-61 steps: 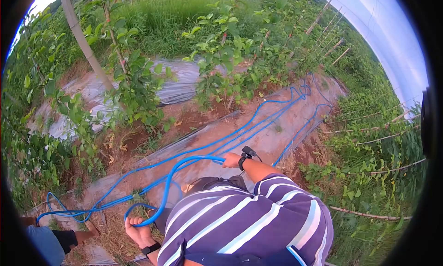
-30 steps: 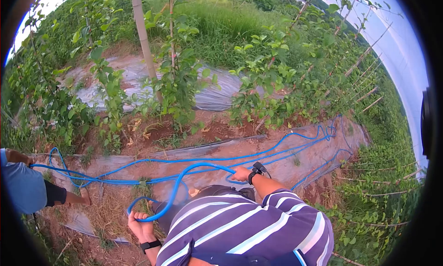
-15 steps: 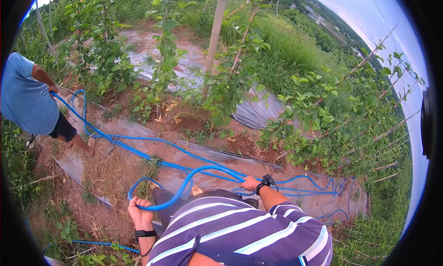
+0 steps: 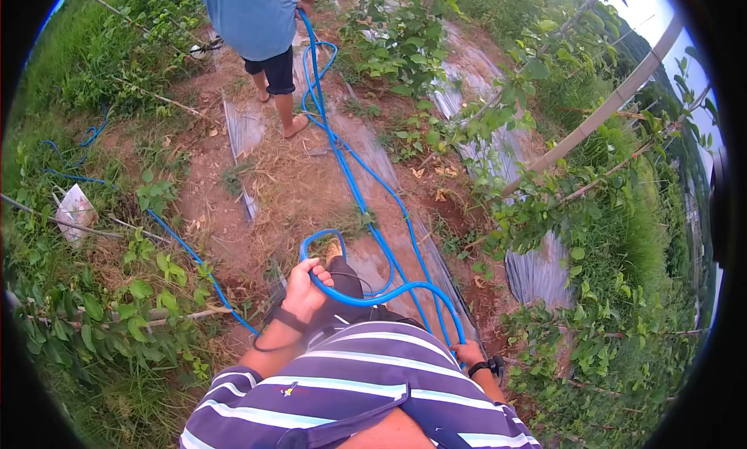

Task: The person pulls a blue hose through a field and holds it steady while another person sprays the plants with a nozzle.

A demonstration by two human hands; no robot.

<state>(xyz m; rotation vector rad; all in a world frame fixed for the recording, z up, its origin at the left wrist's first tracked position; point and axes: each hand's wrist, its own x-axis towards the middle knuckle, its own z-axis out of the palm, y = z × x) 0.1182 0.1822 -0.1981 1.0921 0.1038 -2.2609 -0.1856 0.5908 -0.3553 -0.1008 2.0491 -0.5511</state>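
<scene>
Left hand [image 4: 306,288] and right hand [image 4: 468,354] are closed around blue hose [image 4: 358,300], set apart, apparently to support the bend between the grips.

Planted rows and plastic-covered soil [image 4: 537,270] show a hillside orchard.

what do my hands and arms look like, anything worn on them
Left hand and right hand are bare. The left wrist has a dark band and thin dark cord; the right, a black band and small black device. Short sleeves are purple with white and pale blue stripes.
</scene>
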